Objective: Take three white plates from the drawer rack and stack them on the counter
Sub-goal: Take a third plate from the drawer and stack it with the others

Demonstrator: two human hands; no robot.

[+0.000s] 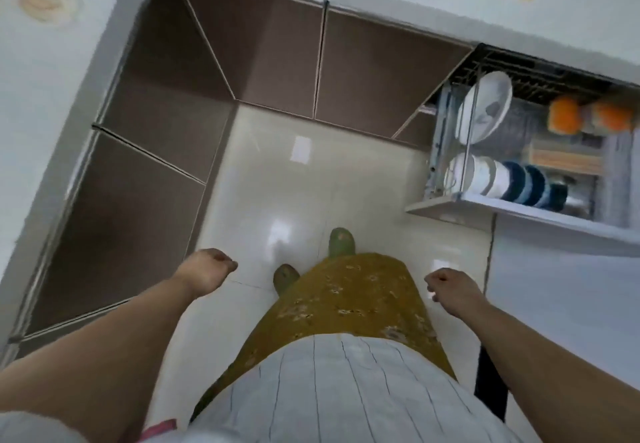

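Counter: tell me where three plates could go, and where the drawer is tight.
The counter is bare above the brown doors, left of the drawer. The drawer is crowded: white plates stand packed against blue plates. Both hands hold nothing.

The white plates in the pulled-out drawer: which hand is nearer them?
Right. The right hand hangs loosely curled just below the drawer holding the white plates. The left hand hangs across the body, over the floor by the brown cabinets.

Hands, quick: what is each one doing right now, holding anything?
Left hand: curled loosely closed, holding nothing, over the floor.
Right hand: curled into a loose fist, holding nothing, short of the drawer rack.
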